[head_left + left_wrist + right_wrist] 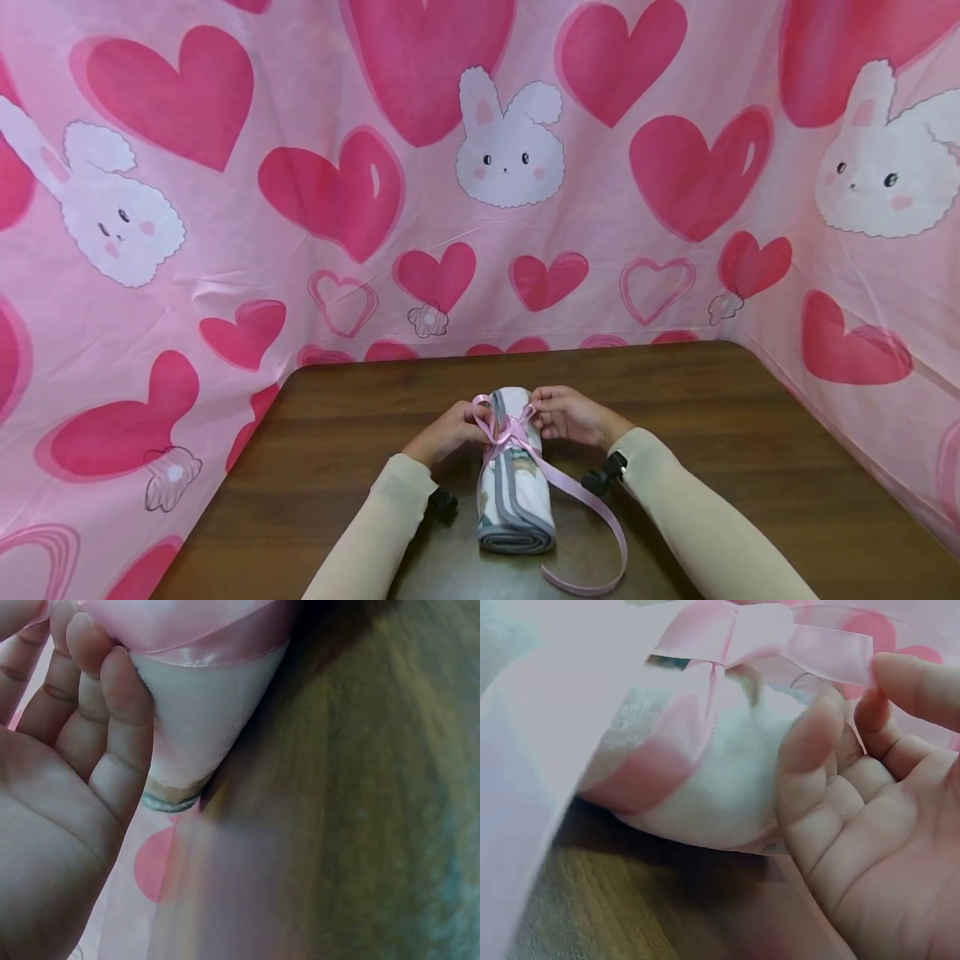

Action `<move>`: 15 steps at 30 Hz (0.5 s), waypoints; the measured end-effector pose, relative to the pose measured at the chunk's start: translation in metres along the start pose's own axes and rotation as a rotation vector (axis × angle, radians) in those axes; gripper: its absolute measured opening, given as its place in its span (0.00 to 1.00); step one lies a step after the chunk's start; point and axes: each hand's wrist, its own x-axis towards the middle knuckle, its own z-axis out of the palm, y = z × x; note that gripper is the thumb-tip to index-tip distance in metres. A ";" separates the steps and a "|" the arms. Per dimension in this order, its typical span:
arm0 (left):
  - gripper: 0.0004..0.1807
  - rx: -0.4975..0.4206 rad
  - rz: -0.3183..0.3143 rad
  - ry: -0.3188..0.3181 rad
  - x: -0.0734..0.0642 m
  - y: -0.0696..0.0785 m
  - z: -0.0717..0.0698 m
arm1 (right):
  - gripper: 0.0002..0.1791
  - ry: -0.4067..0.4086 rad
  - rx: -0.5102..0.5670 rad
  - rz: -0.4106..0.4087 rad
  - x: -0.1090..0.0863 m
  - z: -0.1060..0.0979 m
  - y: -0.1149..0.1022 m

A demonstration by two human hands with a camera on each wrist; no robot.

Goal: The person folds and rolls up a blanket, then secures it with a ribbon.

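Observation:
A rolled white cloth with grey edging, like a small blanket, lies lengthwise on the table. Around its upper part runs a pink satin ribbon, knotted on top in a bow shape. At the left of the bow, my left hand holds a ribbon loop, its other fingers lying against the roll; the fingertips are partly cut off in the left wrist view. My right hand pinches the ribbon's right loop between thumb and index finger, the remaining fingers curled beside the cloth. One long ribbon tail curves down to the right.
The brown wooden table carries the roll. Behind and at both sides hangs a pink curtain printed with hearts and rabbits. Black wrist-camera mounts sit under the sleeves, close to the roll and ribbon tail.

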 end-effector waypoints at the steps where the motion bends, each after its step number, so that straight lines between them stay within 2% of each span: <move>1: 0.11 0.003 -0.001 -0.002 0.000 0.000 0.000 | 0.12 0.001 0.013 -0.013 -0.001 -0.001 0.001; 9: 0.10 0.029 0.001 -0.012 -0.001 -0.001 0.000 | 0.17 -0.054 0.148 -0.165 -0.004 -0.003 0.011; 12: 0.10 0.012 -0.011 -0.010 -0.002 0.000 0.000 | 0.14 -0.045 0.184 -0.184 -0.006 -0.002 0.012; 15: 0.10 0.000 -0.022 0.006 -0.002 -0.001 -0.001 | 0.09 0.005 0.172 -0.160 -0.007 -0.001 0.012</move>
